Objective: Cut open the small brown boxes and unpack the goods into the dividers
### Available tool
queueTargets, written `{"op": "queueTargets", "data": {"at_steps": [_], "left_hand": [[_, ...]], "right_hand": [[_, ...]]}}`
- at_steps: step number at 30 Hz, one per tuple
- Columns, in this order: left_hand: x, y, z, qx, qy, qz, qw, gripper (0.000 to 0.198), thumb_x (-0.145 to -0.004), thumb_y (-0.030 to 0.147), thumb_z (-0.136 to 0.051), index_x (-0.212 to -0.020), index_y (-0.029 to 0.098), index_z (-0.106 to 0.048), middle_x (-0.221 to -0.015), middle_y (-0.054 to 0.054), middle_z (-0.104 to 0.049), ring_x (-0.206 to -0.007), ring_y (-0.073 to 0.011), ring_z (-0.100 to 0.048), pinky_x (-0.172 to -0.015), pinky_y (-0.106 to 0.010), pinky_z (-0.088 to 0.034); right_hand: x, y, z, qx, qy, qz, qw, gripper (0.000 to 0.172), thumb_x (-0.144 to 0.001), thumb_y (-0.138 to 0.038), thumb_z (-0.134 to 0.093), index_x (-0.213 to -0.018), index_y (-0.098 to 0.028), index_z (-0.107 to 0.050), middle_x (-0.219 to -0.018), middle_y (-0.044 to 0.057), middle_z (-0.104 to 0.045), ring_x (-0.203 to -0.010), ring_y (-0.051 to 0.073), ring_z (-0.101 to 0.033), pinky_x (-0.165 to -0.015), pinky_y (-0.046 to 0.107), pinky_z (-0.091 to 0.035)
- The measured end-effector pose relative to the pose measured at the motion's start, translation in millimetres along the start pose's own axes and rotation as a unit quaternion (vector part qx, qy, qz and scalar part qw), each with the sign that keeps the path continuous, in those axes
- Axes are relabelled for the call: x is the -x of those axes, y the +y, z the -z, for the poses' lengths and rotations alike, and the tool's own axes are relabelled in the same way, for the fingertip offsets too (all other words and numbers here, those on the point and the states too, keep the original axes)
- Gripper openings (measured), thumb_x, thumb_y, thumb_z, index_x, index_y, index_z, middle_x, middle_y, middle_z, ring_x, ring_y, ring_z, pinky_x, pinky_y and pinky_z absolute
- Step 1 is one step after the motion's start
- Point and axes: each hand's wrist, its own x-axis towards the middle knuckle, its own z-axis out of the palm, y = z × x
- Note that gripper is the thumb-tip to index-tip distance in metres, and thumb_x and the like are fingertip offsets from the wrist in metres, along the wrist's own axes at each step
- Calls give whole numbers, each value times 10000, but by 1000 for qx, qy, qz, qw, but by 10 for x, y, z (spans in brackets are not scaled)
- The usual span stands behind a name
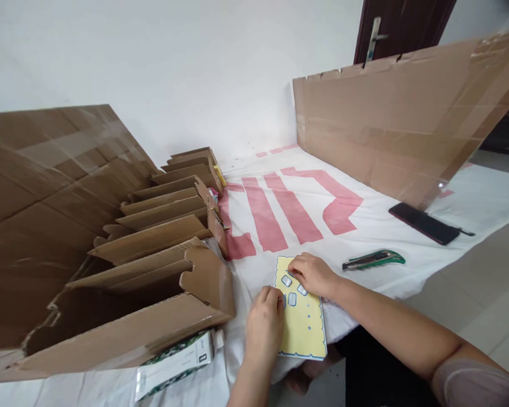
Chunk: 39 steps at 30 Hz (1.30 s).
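Note:
A yellow card [299, 338] with a scalloped blue border lies at the table's front edge. Several small pale pieces with blue outlines [292, 299] sit on its upper half, above a row of tiny blue diamonds. At the card's left side is my left hand [264, 322], its fingers curled and closed over a pale piece that is partly covered. My right hand [314, 275] rests on the card's upper right, thumb and fingers pinched together. What either set of fingertips holds, if anything, is hidden.
A row of cardboard compartments [148, 316] fills the left, with a white-and-green tube [176, 362] in front. To the right lie a green utility knife [374, 259] and a black phone [424, 223]. A tall cardboard panel [398, 113] stands behind them.

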Motion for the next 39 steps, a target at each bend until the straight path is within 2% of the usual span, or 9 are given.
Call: {"op": "queueTargets", "data": {"at_steps": [6,11,14,19,24,29,33,36,39], "left_hand": [[2,16,29,-91,-11,-83,992,235,-912,125,-453,-821,215,-650,-871,-28,-671,-824,-206,-555,-732,-325,-417],[40,12,51,-92,-21,-92,991,255,-902,108,-462,-885,216,-692,-927,-39,-692,-832,-213,-555,-740,-337,-437],[62,16,69,-93,-26,-89,991,264,-900,106,-463,-904,216,-703,-952,-43,-696,-848,-216,-558,-753,-341,-449],[88,15,88,-87,-32,-95,991,269,-903,107,-460,-904,213,-707,-964,-40,-698,-876,-218,-555,-784,-349,-460],[123,20,119,-98,-40,-105,989,260,-910,131,-458,-884,205,-706,-950,-49,-696,-864,-222,-545,-780,-357,-456],[142,22,132,-91,-40,-110,989,283,-923,143,-432,-883,201,-707,-952,-61,-696,-876,-225,-552,-792,-362,-454],[139,12,119,-89,-36,-118,988,271,-914,133,-442,-849,198,-697,-922,-63,-693,-858,-227,-541,-785,-361,-443],[138,2,113,-88,-26,-125,988,271,-915,135,-441,-836,211,-689,-915,-57,-691,-848,-224,-534,-775,-354,-430],[138,0,110,-88,-25,-128,988,274,-920,139,-434,-830,215,-681,-910,-52,-687,-845,-218,-537,-778,-347,-426]], "right_hand": [[4,11,-5,-1,26,59,998,172,-798,-43,-604,-880,-168,-689,-872,53,-700,-878,197,-574,-786,308,-471],[13,-31,-43,45,-32,163,985,251,-823,-37,-559,-919,-189,-733,-891,58,-700,-849,201,-549,-769,324,-474],[23,-42,-72,65,-32,162,984,221,-834,-65,-566,-887,-188,-743,-869,63,-694,-837,209,-546,-765,339,-476],[36,-16,-74,5,27,164,986,306,-760,22,-547,-899,-183,-726,-899,53,-691,-873,189,-563,-788,304,-484],[35,-29,-87,15,15,183,983,282,-741,32,-521,-733,-185,-700,-751,37,-673,-772,184,-553,-741,311,-480],[38,-50,-105,10,42,171,984,340,-752,42,-510,-901,-183,-717,-889,55,-690,-879,199,-554,-800,323,-488],[35,-38,-108,24,5,164,986,327,-773,36,-501,-888,-179,-719,-863,53,-684,-851,196,-552,-777,318,-493],[35,-31,-93,7,46,156,987,372,-740,51,-500,-951,-172,-710,-924,61,-679,-906,194,-561,-819,320,-491],[30,-31,-98,19,52,167,984,324,-740,44,-511,-849,-178,-720,-858,49,-683,-859,190,-554,-792,312,-488]]}}
